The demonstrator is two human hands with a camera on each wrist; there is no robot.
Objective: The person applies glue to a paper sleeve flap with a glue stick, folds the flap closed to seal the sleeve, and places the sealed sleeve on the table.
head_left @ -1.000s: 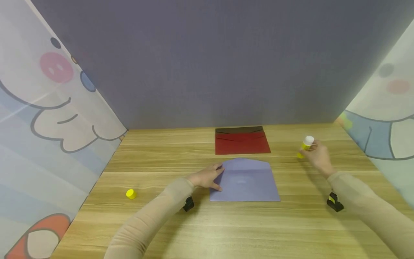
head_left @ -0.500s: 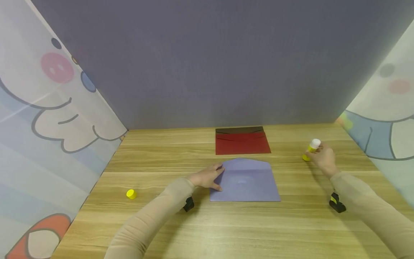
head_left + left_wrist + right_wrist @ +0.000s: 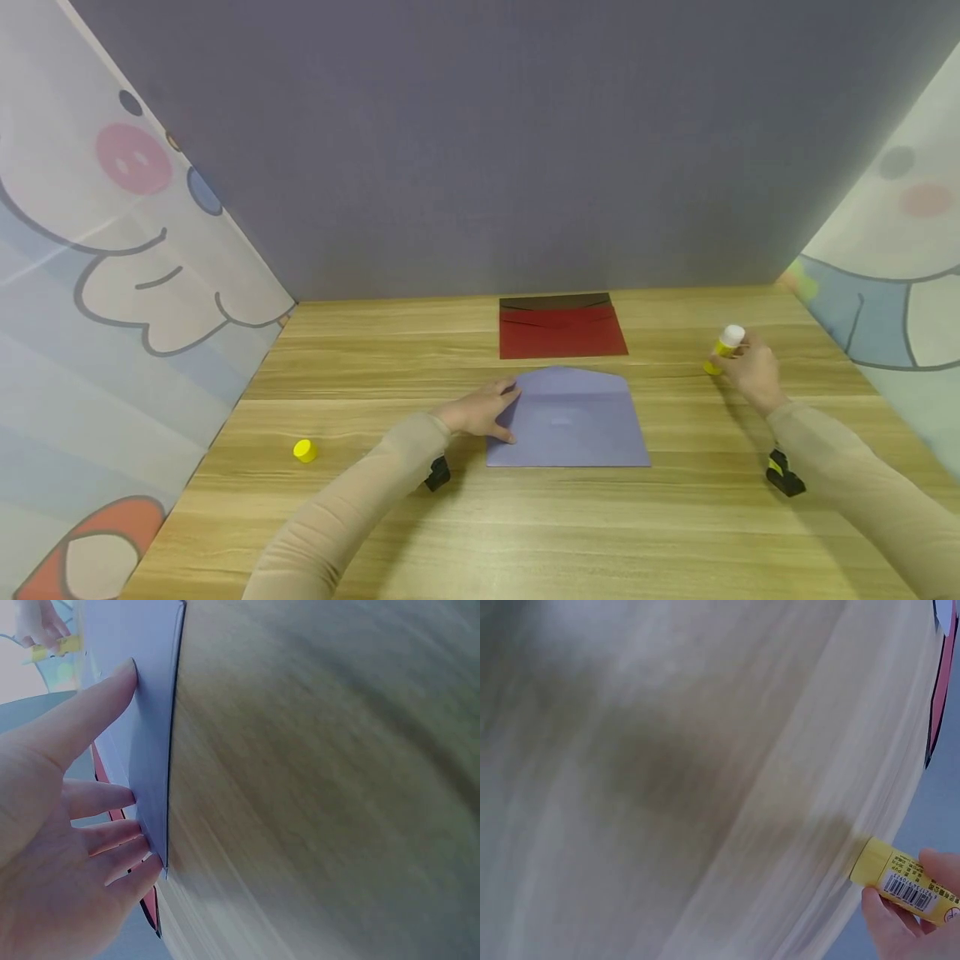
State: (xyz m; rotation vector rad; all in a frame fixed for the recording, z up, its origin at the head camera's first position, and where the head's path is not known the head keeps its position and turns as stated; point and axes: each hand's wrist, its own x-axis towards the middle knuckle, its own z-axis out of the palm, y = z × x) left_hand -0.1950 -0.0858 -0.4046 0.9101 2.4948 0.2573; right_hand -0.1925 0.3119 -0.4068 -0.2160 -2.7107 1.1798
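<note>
A purple envelope [image 3: 573, 421] lies on the wooden table with its flap side away from me. My left hand [image 3: 480, 410] rests on the envelope's left edge, thumb and fingers spread; in the left wrist view the thumb and fingertips touch the purple paper [image 3: 154, 742]. Off to the right, my right hand [image 3: 750, 371] grips a yellow glue stick [image 3: 722, 350], white end up and slightly tilted. Its yellow base [image 3: 874, 862] is at or just above the table; I cannot tell whether it touches. A yellow cap [image 3: 304, 451] sits at the left of the table.
Behind the purple envelope lies a red envelope [image 3: 562, 335], partly covering a dark brown one [image 3: 555, 301]. A grey panel [image 3: 480, 167] stands along the table's back edge. Cartoon-printed sheets [image 3: 135, 275] hang at both sides.
My right hand has shifted right and slightly toward me with the glue stick, mostly in the first half second. The left hand and envelopes have stayed in place.
</note>
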